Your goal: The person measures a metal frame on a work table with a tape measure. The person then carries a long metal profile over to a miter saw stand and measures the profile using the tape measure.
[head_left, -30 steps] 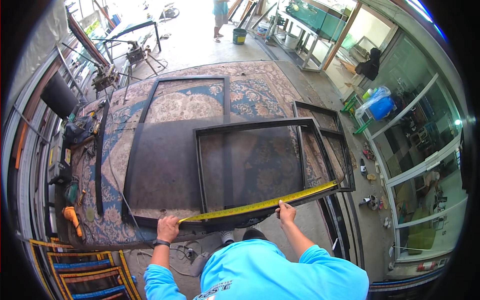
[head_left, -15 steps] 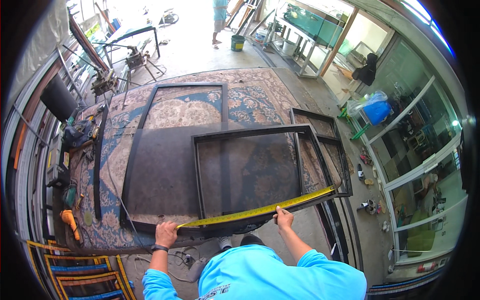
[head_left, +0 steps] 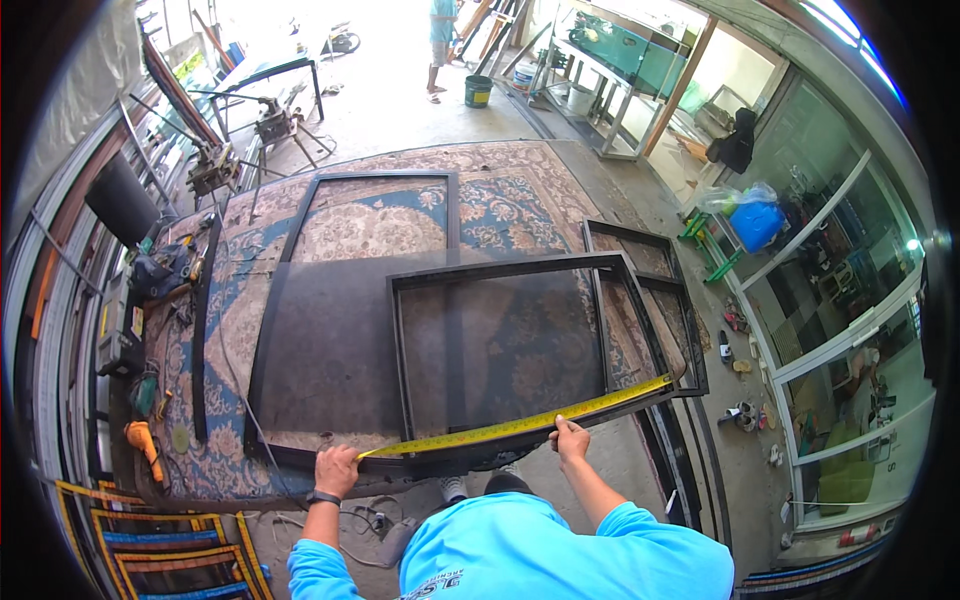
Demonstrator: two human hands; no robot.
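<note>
A yellow measuring tape point(head_left: 515, 430) is stretched along the near bar of a black metal frame point(head_left: 497, 270), slanting up toward its right corner. My left hand point(head_left: 336, 470), with a dark wristband, is closed around the tape's left end; whatever else lies inside the fist is hidden. My right hand point(head_left: 569, 441) pinches at the tape's lower edge beside the near bar, thumb on top and fingers curled below. The frame overlaps a larger black frame point(head_left: 285, 250) partly covered by dark mesh.
The frames lie over a patterned carpet point(head_left: 520, 205). A smaller divided frame point(head_left: 640, 236) is at the right. Toolbox point(head_left: 122, 330) and orange-handled tool point(head_left: 143, 450) are at the left. Sliding glass doors point(head_left: 850, 300) line the right; a person point(head_left: 440, 45) stands far off.
The whole view has shifted very slightly. Both hands and the tape keep the same places along the frame.
</note>
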